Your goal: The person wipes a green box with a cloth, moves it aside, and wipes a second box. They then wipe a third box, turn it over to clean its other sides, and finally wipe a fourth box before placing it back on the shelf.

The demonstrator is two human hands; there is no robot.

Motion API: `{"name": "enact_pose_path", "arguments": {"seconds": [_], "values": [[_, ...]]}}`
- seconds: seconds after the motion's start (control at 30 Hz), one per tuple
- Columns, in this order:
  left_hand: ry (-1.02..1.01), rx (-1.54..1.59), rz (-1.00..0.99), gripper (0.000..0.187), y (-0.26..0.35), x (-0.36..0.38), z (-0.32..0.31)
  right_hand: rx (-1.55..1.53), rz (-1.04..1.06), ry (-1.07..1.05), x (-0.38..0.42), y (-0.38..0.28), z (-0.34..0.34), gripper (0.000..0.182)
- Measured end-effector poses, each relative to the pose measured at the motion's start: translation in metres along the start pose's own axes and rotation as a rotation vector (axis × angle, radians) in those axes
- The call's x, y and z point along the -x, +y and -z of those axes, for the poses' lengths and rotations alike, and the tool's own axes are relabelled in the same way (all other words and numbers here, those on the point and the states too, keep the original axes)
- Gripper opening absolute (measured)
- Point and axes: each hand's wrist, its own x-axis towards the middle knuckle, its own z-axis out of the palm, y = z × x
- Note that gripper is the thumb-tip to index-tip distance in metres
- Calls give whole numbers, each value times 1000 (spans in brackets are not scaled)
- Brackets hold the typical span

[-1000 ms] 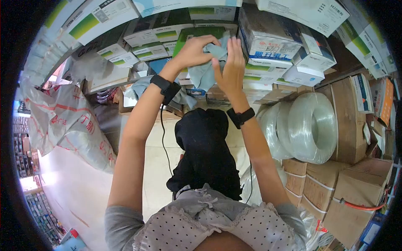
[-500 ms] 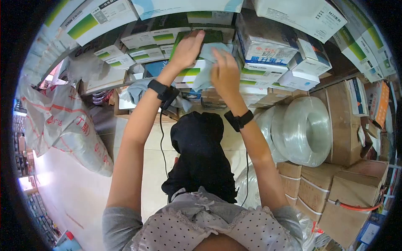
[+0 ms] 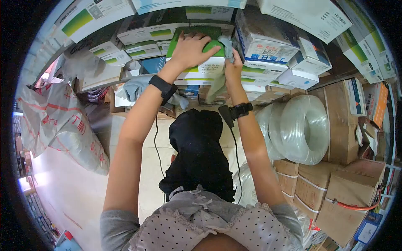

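My left hand (image 3: 192, 50) lies flat with spread fingers on the green top of a green-and-white box (image 3: 212, 65). At that box's right side, my right hand (image 3: 233, 69) is closed round a grey-green cloth (image 3: 217, 87). Part of the cloth sticks up above the fingers, and the rest hangs down over the box front. A taller white-and-blue box (image 3: 268, 46) stands just right of my right hand. Both wrists wear black bands with cables.
More boxes (image 3: 136, 31) fill the shelf, with a white box (image 3: 305, 16) overhead at right. Coils of clear hose (image 3: 307, 129) and brown cartons (image 3: 351, 194) stand to the right. A large plastic bag (image 3: 63, 125) sits at left. A second grey-blue cloth (image 3: 136, 88) lies below the shelf.
My left hand has spread flat on the box top. My right hand has moved right and slightly down, bunching the cloth at the box's right side and uncovering more of the box.
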Motion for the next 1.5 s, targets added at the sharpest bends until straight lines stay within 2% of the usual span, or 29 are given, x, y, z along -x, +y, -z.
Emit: {"name": "enact_pose_path", "arguments": {"seconds": [0.03, 0.07, 0.17, 0.3, 0.4, 0.5, 0.6, 0.7, 0.8, 0.9, 1.03, 1.07, 1.1, 1.13, 1.2, 1.23, 1.27, 1.37, 1.5], "values": [[-3, 10, 2, 62, -1, -1, -1, -22, -43, 8, -7, 11, 1, 41], [-6, 21, 4, 61, -2, -1, -3, 60, 36, -4, -22, 49, 5, 43], [-4, 34, -7, 60, -2, -1, -4, 87, -151, 4, -29, 62, 6, 43], [8, 20, -1, 59, -3, -1, -6, -128, -226, -47, -12, 37, 6, 41], [-28, 49, 9, 59, -4, -4, -5, -58, -109, -65, 2, 36, 12, 39], [3, 65, -19, 59, -7, -5, -9, -65, -143, -108, 15, 24, 20, 41], [-11, 70, -14, 59, -6, -4, -7, -26, -66, -195, 25, 8, 26, 44], [-15, 39, 16, 58, -4, -3, -7, 113, 101, -228, 29, -9, 29, 42], [27, 8, -8, 57, -10, -5, -17, 234, 338, -312, 31, -58, 25, 42], [-130, -47, -42, 55, -13, -6, -10, 536, 615, -508, 24, -87, 17, 41], [-69, 11, -60, 45, -16, -6, -15, 812, 578, -484, 17, -105, -2, 42], [43, 26, -71, 37, -20, -6, -23, 857, 546, -507, 14, -111, -5, 42], [31, 34, -39, 37, -18, -5, -22, 899, 512, -531, 10, -112, -8, 41], [20, 40, -7, 37, -16, -5, -18, 915, 570, -493, 3, -107, -13, 43], [-23, 78, 49, 37, -9, -3, -8, 961, 442, -522, -3, -108, -15, 43], [-22, 81, 36, 38, -9, -4, -9, 985, 377, -536, -6, -111, -15, 44], [-24, 84, 26, 40, -12, -6, -12, 979, 420, -521, -10, -107, -13, 45], [-36, 74, 18, 40, -11, -5, -11, 1077, 364, -583, -17, -107, -14, 44], [-55, 14, 7, 40, -10, -4, -9, 1214, 329, -666, -33, -99, -21, 31]]}}
